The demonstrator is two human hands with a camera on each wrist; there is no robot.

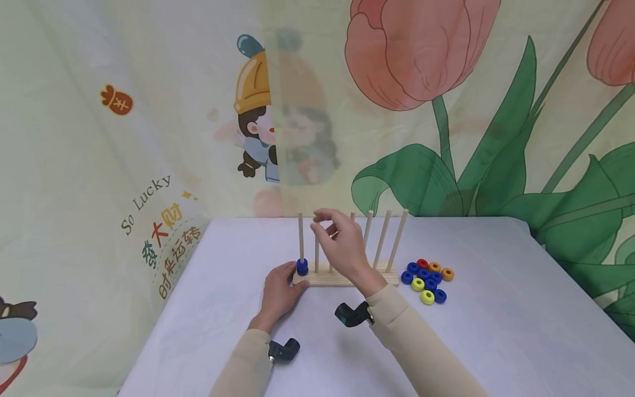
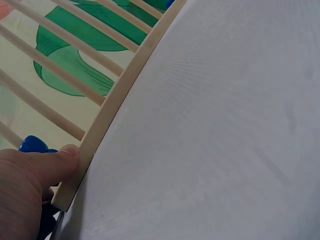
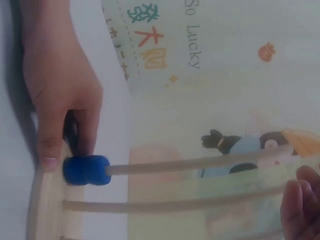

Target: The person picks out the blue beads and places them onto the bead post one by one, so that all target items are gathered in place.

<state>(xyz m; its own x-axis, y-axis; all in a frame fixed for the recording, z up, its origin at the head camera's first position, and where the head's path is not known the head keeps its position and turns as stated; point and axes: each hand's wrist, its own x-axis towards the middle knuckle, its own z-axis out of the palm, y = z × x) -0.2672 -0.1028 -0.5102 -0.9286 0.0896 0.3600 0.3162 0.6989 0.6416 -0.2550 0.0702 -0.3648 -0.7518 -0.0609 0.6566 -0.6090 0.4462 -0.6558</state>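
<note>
Wooden rack point(image 1: 327, 280) runs left-right, pegs point(image 1: 300, 237) upright; left grip point(image 1: 279, 292) clasps end, right grip point(image 1: 345, 248) relaxed, empty.

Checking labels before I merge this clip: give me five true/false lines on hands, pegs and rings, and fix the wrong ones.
1. The left hand grips one end of the wooden base. True.
2. The right hand lies flat on the table. False: it is raised, hiding some pegs in the head view.
3. Two blue rings sit on the leftmost peg. True.
4. The loose rings lie left of the base. False: right of it.
5. One loose ring is red. True.
</note>
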